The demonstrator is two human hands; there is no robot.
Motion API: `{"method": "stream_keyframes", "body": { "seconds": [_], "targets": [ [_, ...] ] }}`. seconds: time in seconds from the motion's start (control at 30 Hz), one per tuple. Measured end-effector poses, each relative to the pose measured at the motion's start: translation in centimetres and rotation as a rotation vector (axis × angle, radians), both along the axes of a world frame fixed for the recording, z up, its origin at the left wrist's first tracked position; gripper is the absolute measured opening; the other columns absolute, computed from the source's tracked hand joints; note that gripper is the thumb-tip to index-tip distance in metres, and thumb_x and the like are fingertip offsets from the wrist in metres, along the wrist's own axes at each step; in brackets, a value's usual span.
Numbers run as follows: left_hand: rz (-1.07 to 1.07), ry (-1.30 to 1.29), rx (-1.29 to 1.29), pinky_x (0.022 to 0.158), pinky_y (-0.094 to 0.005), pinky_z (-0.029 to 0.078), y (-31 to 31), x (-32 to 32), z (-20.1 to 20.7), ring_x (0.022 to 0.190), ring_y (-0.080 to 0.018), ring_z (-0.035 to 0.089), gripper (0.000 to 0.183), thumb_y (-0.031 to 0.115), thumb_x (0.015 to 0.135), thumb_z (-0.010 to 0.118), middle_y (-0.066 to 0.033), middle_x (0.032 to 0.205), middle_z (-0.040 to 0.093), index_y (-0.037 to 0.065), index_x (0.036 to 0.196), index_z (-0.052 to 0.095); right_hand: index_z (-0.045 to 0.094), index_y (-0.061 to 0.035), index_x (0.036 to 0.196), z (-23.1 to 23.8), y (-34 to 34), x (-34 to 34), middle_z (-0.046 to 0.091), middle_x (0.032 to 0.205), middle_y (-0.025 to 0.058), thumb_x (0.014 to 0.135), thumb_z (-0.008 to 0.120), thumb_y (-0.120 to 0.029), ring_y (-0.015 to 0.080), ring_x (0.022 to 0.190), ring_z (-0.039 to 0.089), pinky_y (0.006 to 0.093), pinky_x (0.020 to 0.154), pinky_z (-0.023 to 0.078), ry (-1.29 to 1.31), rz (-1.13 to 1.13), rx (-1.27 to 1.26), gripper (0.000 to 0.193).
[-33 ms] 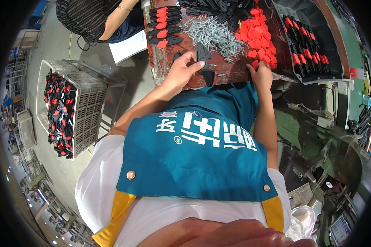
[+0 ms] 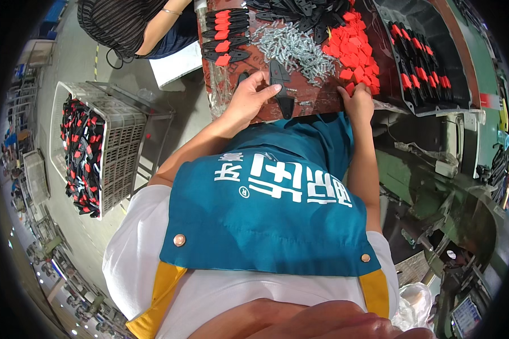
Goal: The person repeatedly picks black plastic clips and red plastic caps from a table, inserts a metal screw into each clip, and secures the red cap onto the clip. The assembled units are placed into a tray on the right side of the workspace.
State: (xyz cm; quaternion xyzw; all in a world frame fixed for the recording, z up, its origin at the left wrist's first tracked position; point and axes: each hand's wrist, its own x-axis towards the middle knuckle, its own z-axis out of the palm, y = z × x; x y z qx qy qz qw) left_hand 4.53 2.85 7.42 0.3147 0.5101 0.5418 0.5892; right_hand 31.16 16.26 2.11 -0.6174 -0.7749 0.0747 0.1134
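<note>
My left hand (image 2: 251,93) pinches a long black plastic part (image 2: 279,85), wide in the middle and tapering at its ends, over the near edge of the table. Another black part (image 2: 242,78) shows just behind the fingers. My right hand (image 2: 358,101) is at the near edge of a heap of red plastic pieces (image 2: 353,48), thumb and fingers closing around one red piece (image 2: 349,88). Between the hands, a heap of small metal springs (image 2: 297,48) spreads over the table, with a loose spring (image 2: 306,103) near the front edge.
Black parts with red pieces line the table's left (image 2: 225,42); loose black parts (image 2: 305,14) lie at the back. A dark bin (image 2: 464,85) at right holds more assembled parts. A filled white crate (image 2: 124,141) stands at left. Another person's arm (image 2: 158,28) shows at far left.
</note>
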Motion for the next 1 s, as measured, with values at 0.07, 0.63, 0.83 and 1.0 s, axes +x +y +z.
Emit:
{"method": "stream_keyframes", "body": {
  "seconds": [0.07, 0.63, 0.83, 1.0],
  "targets": [
    [0.019, -0.032, -0.011, 0.068, -0.0202, 0.038, 0.0, 0.1, 0.1, 0.076, -0.0043, 0.048, 0.012, 0.009, 0.089, 0.063, 0.0038, 0.085, 0.056, 0.005, 0.098, 0.057, 0.050, 0.0009, 0.093, -0.1, 0.2, -0.6, 0.061, 0.088, 0.0221, 0.076, 0.073, -0.026, 0.0389, 0.085, 0.062, 0.0477, 0.071, 0.049, 0.009, -0.055, 0.008, 0.039],
    [0.091, -0.173, -0.035, 0.067, -0.0219, 0.046, -0.1, 0.0, 1.0, 0.078, -0.0066, 0.056, 0.015, 0.015, 0.090, 0.063, 0.0017, 0.093, 0.060, 0.008, 0.102, 0.057, 0.054, -0.0035, 0.091, 6.9, -4.7, -6.3, 0.062, 0.091, 0.0067, 0.085, 0.067, -0.010, 0.0122, 0.076, 0.058, 0.0244, 0.075, 0.047, 1.502, 0.241, -0.861, 0.016],
    [0.103, -0.259, 0.011, 0.075, -0.0255, 0.050, -0.2, -0.3, 0.9, 0.086, -0.0091, 0.059, 0.014, 0.012, 0.092, 0.060, 0.0011, 0.099, 0.061, 0.008, 0.105, 0.057, 0.052, -0.0071, 0.084, 3.7, -4.7, -7.2, 0.055, 0.076, 0.0006, 0.087, 0.064, -0.008, 0.0090, 0.066, 0.051, 0.0222, 0.062, 0.041, 1.701, 0.255, -0.804, 0.012],
    [0.123, -0.240, 0.020, 0.074, -0.0248, 0.050, -0.2, -0.3, 0.8, 0.084, -0.0088, 0.059, 0.013, 0.012, 0.092, 0.059, 0.0005, 0.096, 0.061, 0.008, 0.104, 0.056, 0.058, 0.0005, 0.105, 7.2, -5.9, -9.2, 0.064, 0.092, 0.0072, 0.086, 0.065, -0.004, 0.0142, 0.080, 0.063, 0.0256, 0.069, 0.052, 1.712, 0.053, -0.824, 0.020]
  ]
}}
